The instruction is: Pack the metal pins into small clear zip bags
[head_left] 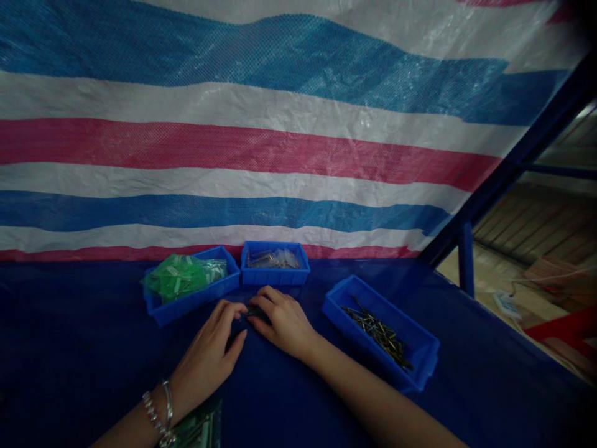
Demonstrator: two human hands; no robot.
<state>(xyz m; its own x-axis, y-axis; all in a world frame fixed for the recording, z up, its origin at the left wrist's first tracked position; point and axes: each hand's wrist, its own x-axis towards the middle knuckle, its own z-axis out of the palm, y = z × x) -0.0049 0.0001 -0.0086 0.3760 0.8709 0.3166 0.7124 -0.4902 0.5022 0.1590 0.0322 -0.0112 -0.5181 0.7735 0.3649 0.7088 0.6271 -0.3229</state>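
My left hand (212, 351), with bracelets at the wrist, is at the middle of the blue table, its thumb apart and its fingertips at the left end of a small dark object (258, 313). My right hand (283, 320) is closed on that object from the right, fingers bent over it. What the object is cannot be made out. Beyond my hands are a blue bin (191, 303) with green and clear plastic bags (176, 277) and a smaller blue bin (275, 277) with small clear bags (280, 258).
To the right, a slanted blue bin (340, 314) holds several thin metal pieces (380, 333). A green packet (198, 429) lies under my left wrist on the blue table (284, 410). Behind hangs a striped tarp (242, 146), with a blue frame post (466, 258) at right.
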